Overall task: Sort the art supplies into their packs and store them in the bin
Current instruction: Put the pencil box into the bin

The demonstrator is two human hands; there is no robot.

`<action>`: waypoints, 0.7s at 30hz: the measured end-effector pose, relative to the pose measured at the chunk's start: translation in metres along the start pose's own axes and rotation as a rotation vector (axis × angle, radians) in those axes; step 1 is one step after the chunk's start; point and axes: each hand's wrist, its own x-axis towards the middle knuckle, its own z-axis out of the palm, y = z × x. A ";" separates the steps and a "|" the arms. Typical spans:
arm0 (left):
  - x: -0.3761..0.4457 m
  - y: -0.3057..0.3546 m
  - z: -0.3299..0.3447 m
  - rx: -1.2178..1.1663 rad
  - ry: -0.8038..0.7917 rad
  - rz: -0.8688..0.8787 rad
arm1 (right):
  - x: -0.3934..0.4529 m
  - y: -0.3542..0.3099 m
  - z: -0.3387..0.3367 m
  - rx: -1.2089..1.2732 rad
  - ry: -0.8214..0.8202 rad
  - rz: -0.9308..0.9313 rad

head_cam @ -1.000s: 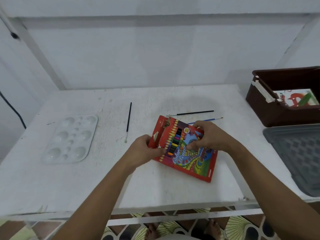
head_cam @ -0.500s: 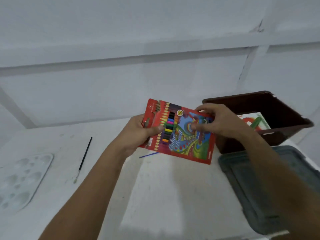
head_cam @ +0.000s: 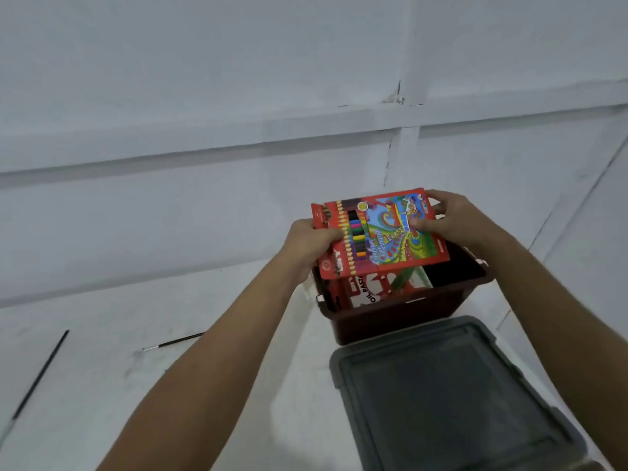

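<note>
A red pack of colour pencils hangs just above the open dark brown bin. My left hand grips the pack's left end and my right hand grips its right end. Inside the bin lies another pack, white and red with a green mark, partly hidden under the pencil pack. Two thin paintbrushes lie on the white table to the left.
A grey bin lid lies flat on the table just in front of the bin. White walls with a ledge stand close behind the table.
Both hands lifted the pencil pack off the table and carried it right, over the bin. The view swung right, so the paint palette has left the frame.
</note>
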 end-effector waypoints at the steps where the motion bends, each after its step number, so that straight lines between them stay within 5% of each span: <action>1: 0.005 -0.005 0.006 0.078 0.028 -0.014 | 0.005 0.008 -0.002 -0.044 -0.028 0.020; 12: 0.020 -0.029 0.054 0.986 0.036 -0.093 | 0.030 0.070 0.018 -0.394 -0.216 0.113; 21: 0.011 -0.035 0.061 1.403 -0.058 -0.003 | 0.020 0.077 0.024 -0.585 -0.227 0.118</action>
